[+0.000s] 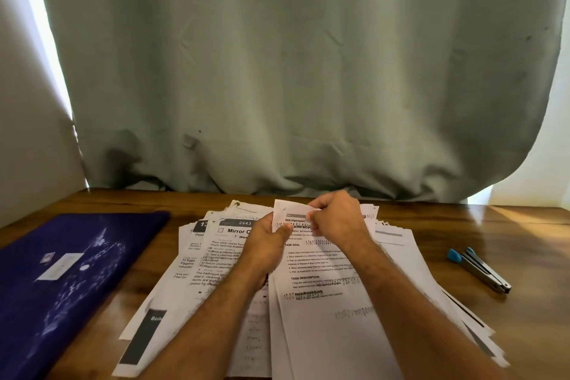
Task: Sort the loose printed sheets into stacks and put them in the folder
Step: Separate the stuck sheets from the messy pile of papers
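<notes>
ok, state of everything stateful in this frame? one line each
folder: closed, flat on the table, left of the sheets
loose sheets: unsorted, fanned in an overlapping pile
top sheet: far end lifted, pinched by both hands
left hand: grips the sheet's left edge
right hand: pinches the sheet's top edge
stapler: closed, lying on the table at right, untouched
curtain: drawn

one folder [61,271], one stapler [479,270], two hands [268,244]
</notes>
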A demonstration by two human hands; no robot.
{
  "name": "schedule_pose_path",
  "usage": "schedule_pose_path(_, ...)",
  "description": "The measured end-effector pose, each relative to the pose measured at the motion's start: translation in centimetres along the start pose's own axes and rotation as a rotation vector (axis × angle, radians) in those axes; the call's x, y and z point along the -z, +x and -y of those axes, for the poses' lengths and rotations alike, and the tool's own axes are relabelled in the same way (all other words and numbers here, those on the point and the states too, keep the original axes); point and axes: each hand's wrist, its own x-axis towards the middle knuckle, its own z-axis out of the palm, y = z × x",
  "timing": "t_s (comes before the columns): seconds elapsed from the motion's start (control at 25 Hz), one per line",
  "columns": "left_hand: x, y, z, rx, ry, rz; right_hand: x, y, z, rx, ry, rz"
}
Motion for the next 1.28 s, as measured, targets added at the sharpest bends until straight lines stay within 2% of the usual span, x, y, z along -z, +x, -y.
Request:
schedule_pose_path(0.24,0.0,-0.4,-0.3,-0.073,-0.037,-0.016,0.3,-0.5,0.2,0.145,-0.053,-0.057)
schedule_pose_path(0.44,-0.3,-1.3,-0.9,-0.060,-0.022,0.021,0.1,-0.6,0.2,0.320,-0.336,-0.031)
schedule_pose_path(0.64,-0.8,-1.7,-1.0,-0.006,-0.058,0.050,1.0,-0.4,0.0,0.277,-0.382,0.027)
schedule_pose_path(0.88,-1.3,-2.2,-0.8,0.061,0.011,0.098,4.2,0.5,1.2,0.243,-0.448,0.064)
schedule_pose_path(1.08,-2.0,-1.8,-0.3,-0.044,0.509,0.049,7.4,0.5,-0.5,0.208,-0.480,0.043)
schedule_pose_path(1.28,-3.9,-0.2,-2.2,-0.111,1.202,-0.009,9.0,-0.2,-4.1,0.185,-0.401,-0.025)
